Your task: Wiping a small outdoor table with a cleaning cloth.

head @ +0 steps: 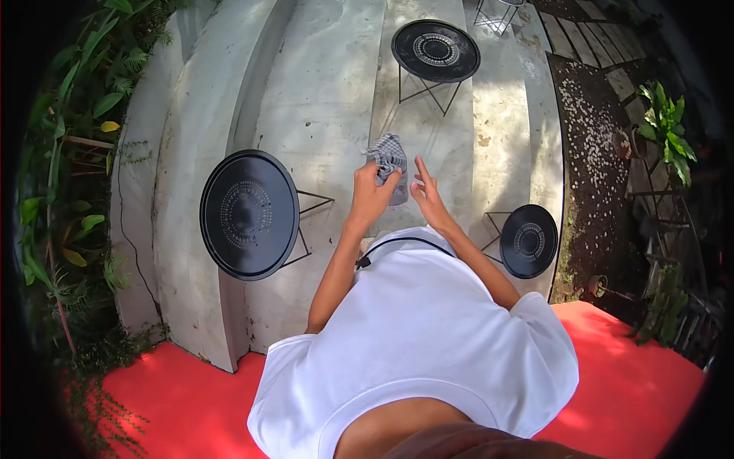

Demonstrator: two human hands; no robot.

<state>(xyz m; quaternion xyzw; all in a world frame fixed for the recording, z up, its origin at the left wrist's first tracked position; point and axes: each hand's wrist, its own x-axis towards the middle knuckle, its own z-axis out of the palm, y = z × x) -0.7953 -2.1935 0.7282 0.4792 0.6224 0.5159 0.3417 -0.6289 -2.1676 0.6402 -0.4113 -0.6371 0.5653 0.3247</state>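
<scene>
A grey-and-white checked cloth (390,154) is bunched up in front of my body, and my left hand (374,189) grips it between thumb and fingers. Just right of the cloth, my right hand (427,192) is raised with its fingers extended and holds nothing. It looks apart from the cloth. A large round black metal tray table (250,215) stands to the left on thin wire legs. Beyond my hands is another black tray table (436,51), and a smaller-looking one (528,241) stands to the right. Each top has a ring of pale dots.
Concrete steps (321,115) run away from me, with ledges at the left. Plants (86,109) crowd the left edge. Soil with white pebbles (593,132) and a potted leafy plant (668,129) lie right. Red flooring (183,401) is at the bottom. A wire stand (498,16) is far off.
</scene>
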